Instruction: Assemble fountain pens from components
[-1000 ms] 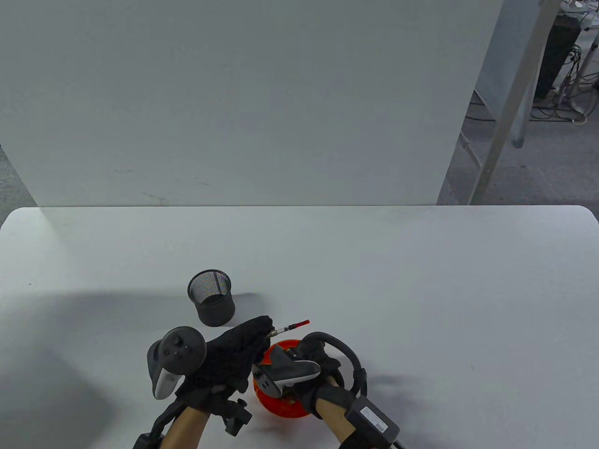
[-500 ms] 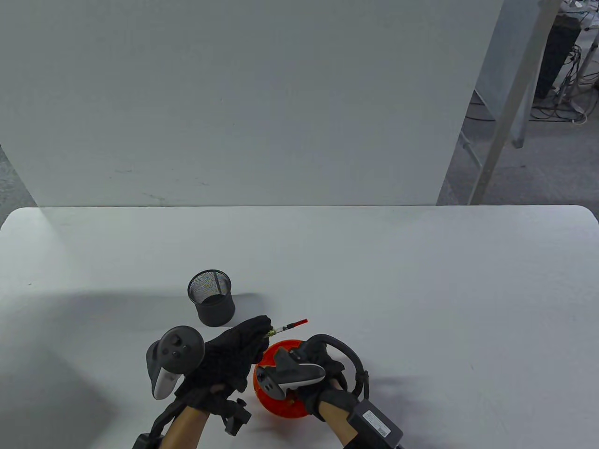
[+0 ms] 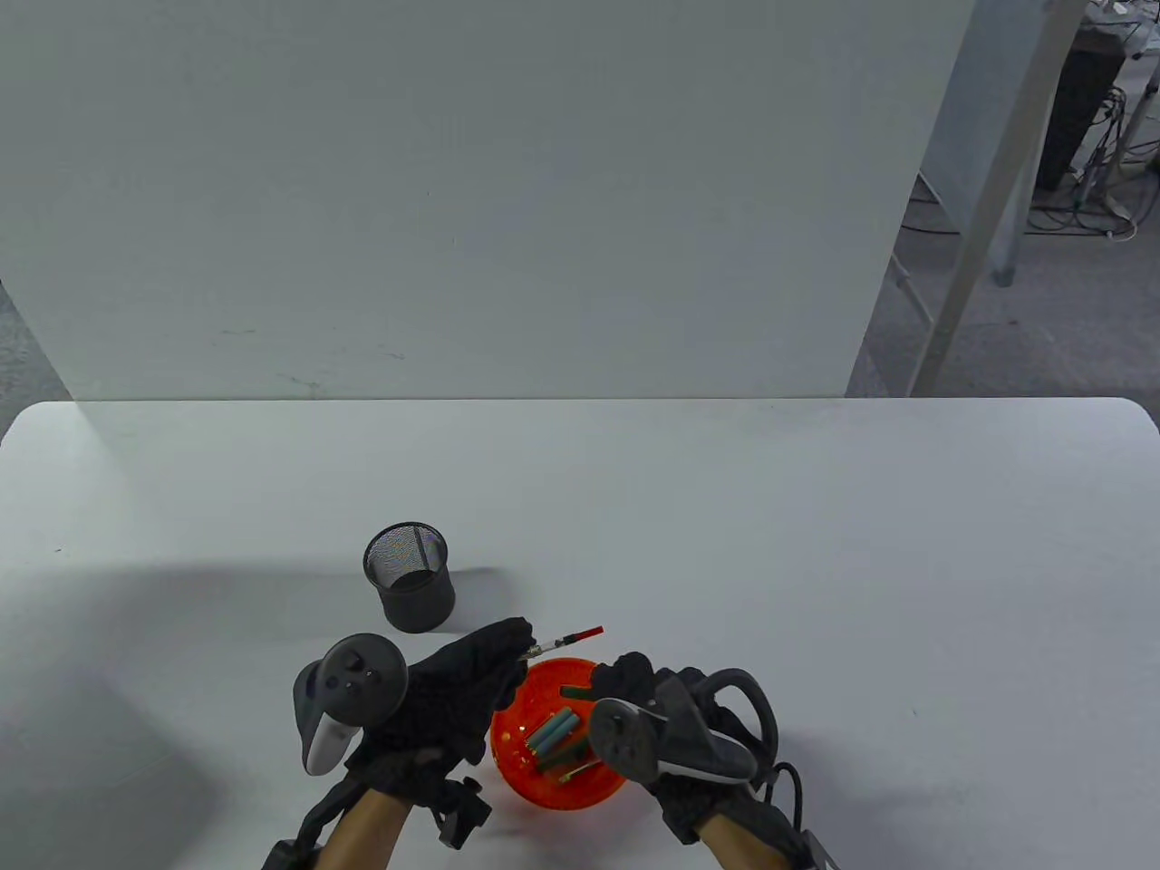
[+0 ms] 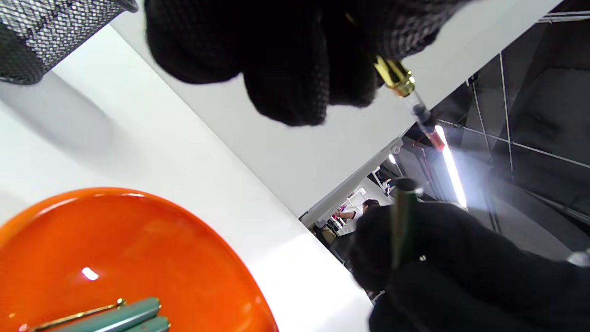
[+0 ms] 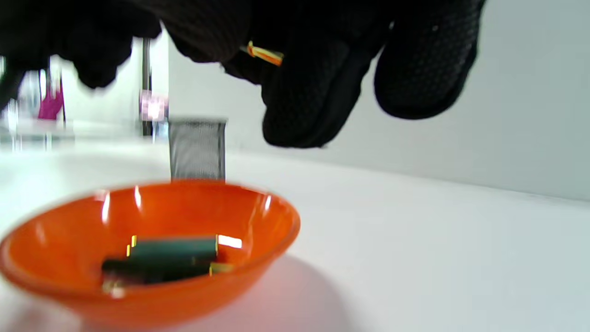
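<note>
My left hand (image 3: 515, 645) pinches a pen front section (image 3: 566, 636) with a gold collar (image 4: 395, 76), a clear tube and a red end that points right and away. My right hand (image 3: 618, 678) is just right of it, above the far rim of the orange bowl (image 3: 507, 766). It grips a dark green barrel (image 3: 572, 692), which stands upright between its fingers in the left wrist view (image 4: 402, 226). The barrel and the section's red end are apart. Several green pen parts (image 3: 555, 732) with gold trim lie in the bowl (image 5: 152, 276).
A black mesh pen cup (image 3: 410, 576) stands upright behind my left hand, a short way from the bowl. A white panel rises along the table's far edge. Bare white tabletop (image 3: 816, 562) stretches to the right and beyond.
My right hand has lifted out of the bowl and moved right, now holding the dark green barrel; the bowl's contents are uncovered. My left hand has stayed almost still with the section.
</note>
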{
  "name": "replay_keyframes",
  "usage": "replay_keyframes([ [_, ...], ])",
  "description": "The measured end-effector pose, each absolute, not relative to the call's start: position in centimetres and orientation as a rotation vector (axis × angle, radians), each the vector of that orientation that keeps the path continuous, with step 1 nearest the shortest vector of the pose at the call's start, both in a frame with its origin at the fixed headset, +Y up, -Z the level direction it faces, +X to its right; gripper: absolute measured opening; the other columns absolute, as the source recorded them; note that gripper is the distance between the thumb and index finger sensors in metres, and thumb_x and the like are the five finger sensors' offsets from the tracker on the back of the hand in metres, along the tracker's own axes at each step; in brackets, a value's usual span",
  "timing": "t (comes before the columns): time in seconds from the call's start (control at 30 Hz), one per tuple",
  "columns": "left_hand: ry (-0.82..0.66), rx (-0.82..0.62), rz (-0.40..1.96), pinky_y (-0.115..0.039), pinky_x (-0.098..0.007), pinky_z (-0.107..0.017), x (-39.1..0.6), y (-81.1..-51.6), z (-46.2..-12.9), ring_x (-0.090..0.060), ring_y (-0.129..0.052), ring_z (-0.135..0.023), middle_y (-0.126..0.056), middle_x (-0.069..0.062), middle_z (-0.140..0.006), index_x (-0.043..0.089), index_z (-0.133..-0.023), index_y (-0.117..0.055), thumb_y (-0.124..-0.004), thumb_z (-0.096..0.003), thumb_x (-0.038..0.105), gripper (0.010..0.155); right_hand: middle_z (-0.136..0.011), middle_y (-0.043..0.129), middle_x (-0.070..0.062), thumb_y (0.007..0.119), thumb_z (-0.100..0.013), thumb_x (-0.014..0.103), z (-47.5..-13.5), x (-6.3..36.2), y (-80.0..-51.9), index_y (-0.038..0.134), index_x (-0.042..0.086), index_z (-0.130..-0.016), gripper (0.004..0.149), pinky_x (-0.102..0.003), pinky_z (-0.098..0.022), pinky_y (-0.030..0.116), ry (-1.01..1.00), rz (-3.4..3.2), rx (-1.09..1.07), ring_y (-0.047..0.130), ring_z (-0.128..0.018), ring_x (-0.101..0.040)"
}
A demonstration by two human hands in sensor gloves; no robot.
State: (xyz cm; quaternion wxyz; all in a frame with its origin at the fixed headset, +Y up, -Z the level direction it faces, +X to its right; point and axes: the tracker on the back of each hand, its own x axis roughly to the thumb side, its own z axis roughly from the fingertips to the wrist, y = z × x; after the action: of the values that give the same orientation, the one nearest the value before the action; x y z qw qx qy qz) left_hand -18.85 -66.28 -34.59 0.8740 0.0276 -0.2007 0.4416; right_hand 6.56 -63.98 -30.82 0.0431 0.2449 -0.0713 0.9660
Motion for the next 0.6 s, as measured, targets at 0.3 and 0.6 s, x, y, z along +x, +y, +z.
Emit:
replay_keyframes([
  [0.3, -0.425, 0.044, 0.872, -0.086, -0.041, -0.048, -18.1, -66.8, -34.5, -0.017, -0.099, -0.059, -0.09, 0.002, -0.086, 0.032, -0.102, -0.07, -0.067, -0.0562, 0.04, 0.046, -0.09, 0.078, -0.015, 0.066, -0.054, 0.031, -31.5, 11.7, -65.0, 0.075, 0.024, -0.096, 0.044, -0.058, -0.06, 0.074, -0.321, 2.606, 0.461, 0.086, -0.07, -0.028],
  [0.6, -0.413, 0.031, 0.891, -0.085, -0.041, -0.049, -18.5, -67.0, -34.6, -0.017, -0.099, -0.059, -0.09, 0.002, -0.086, 0.032, -0.102, -0.07, -0.067, -0.0562, 0.04, 0.046, -0.092, 0.076, -0.015, 0.065, -0.054, 0.031, -31.7, 11.8, -66.4, 0.075, 0.025, -0.096, 0.043, -0.059, -0.061, 0.072, -0.341, 2.665, 0.412, 0.085, -0.072, -0.029],
])
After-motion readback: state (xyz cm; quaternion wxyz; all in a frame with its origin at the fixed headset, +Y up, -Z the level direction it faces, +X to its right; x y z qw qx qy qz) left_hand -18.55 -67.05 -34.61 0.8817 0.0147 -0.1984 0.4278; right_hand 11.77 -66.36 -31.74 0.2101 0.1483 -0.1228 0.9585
